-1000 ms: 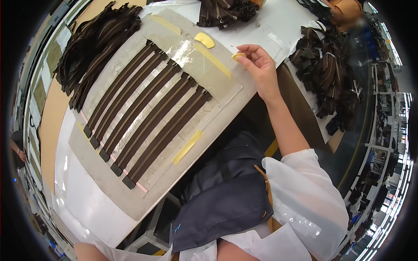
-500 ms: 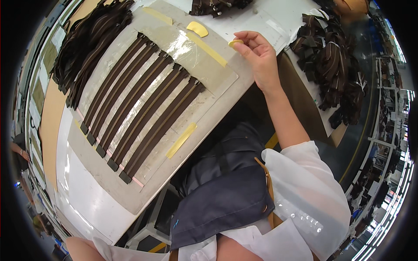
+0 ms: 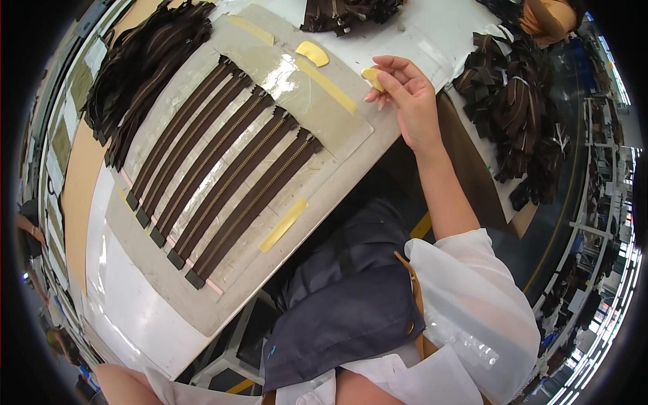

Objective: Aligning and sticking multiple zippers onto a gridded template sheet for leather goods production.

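Your right hand (image 3: 407, 101) has barely shifted since the earlier frame; its fingertips remain pinched on a small yellow tape piece (image 3: 372, 77) above the grey board (image 3: 270, 270) edge. Your left hand is out of view. Count: five brown zippers (image 3: 223, 169) on the board, one loose tape piece (image 3: 312, 53) beside them.

Bright, sharp — fisheye-bent, dark-vignetted edges

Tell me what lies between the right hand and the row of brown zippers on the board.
In the head view, between the right hand and the brown zippers lies a long yellow tape strip on the grey board.
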Available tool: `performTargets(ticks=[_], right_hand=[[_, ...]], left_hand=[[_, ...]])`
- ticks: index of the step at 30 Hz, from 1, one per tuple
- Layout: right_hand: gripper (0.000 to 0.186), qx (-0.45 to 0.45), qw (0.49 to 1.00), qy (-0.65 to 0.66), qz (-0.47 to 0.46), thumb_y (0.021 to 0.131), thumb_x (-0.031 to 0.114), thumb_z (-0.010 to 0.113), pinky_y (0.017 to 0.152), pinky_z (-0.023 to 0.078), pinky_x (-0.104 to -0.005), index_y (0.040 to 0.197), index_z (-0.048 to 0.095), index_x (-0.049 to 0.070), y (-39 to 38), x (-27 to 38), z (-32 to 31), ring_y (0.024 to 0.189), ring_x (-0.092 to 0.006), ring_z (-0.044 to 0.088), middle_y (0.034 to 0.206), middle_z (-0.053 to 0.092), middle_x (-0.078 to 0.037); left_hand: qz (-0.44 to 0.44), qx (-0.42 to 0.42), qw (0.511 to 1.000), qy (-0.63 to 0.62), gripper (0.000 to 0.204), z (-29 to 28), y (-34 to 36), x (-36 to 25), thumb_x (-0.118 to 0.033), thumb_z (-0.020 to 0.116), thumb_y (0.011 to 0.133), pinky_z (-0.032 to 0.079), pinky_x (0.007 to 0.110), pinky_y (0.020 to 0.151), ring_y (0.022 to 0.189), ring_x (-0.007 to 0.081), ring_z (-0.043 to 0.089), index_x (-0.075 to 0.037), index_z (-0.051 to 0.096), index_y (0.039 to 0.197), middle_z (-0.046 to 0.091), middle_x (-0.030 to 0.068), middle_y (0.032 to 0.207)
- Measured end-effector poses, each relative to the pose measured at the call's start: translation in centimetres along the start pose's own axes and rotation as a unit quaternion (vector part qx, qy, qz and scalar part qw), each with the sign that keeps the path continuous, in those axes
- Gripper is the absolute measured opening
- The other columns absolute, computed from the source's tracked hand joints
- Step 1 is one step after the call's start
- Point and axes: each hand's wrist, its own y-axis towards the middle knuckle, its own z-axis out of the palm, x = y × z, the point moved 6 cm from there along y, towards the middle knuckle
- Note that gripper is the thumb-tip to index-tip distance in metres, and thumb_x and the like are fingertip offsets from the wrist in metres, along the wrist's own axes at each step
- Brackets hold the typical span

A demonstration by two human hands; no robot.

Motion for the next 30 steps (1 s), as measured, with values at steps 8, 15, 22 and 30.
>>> performTargets(ticks=[8,15,22,30], right_hand=[[0.032,0.007,1.000,-0.013,0.013,0.100,0.009,0.067,0.074,0.055,-0.0262,0.129,0.061,-0.003,0.1,0.1,0.2,0.089,-0.0217,0.077,0.109,0.075,-0.014],[0.035,0.008,1.000,-0.009,0.004,0.100,0.008,0.066,0.079,0.057,-0.0285,0.132,0.059,-0.004,0.1,0.3,0.3,0.094,-0.0236,0.077,0.117,0.072,-0.014],[0.040,0.002,1.000,-0.026,0.010,0.098,0.003,0.066,0.084,0.054,-0.0268,0.136,0.055,-0.003,-0.1,0.3,0.5,0.098,-0.0181,0.074,0.110,0.070,-0.009],[0.040,0.018,0.999,-0.036,-0.006,0.097,-0.002,0.065,0.090,0.052,-0.0249,0.136,0.056,-0.002,-0.6,0.5,1.6,0.098,-0.0106,0.066,0.108,0.069,-0.006]], left_hand=[[0.011,-0.056,0.998,-0.036,0.100,0.9,-0.8,-0.8,-0.045,0.040,0.065,0.036,0.029,0.117,0.142,0.0169,0.044,0.004,0.039,0.153,0.049,0.0097,0.156],[0.029,-0.109,0.991,-0.075,0.086,1.8,-1.8,-1.0,-0.037,0.038,0.076,0.034,0.029,0.119,0.144,0.0163,0.042,0.003,0.039,0.153,0.048,0.0095,0.157],[0.057,-0.167,0.977,-0.118,0.073,2.9,-3.1,-1.0,-0.028,0.036,0.088,0.032,0.029,0.121,0.146,0.0156,0.041,0.003,0.038,0.153,0.047,0.0094,0.158],[0.091,-0.209,0.958,-0.175,0.057,3.8,-4.2,0.6,-0.019,0.033,0.101,0.029,0.029,0.123,0.148,0.0149,0.039,0.003,0.038,0.154,0.047,0.0092,0.159]])
